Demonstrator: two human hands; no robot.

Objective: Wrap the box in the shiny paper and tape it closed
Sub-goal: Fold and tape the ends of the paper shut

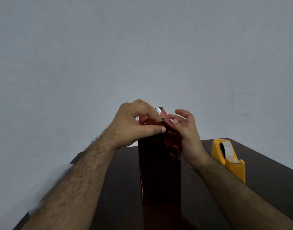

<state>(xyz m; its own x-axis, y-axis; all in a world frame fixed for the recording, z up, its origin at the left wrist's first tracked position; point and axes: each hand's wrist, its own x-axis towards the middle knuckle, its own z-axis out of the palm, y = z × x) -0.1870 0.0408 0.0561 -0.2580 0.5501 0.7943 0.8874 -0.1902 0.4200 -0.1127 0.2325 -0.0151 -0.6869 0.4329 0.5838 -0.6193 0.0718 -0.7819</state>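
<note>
A tall box (159,171) stands upright mid-bench (267,188), sheathed in shiny red paper (169,143). The left hand (134,125) pinches the crumpled paper at the box's top between thumb and curled fingers. The right hand (185,130), fingers loosely spread, touches the paper's right side. A yellow tape dispenser (228,159) sits near, to the right; white plastic (47,183) lies at left.

dark table (267,180), wrapped box (159,171), tape dispenser (232,165)
</note>
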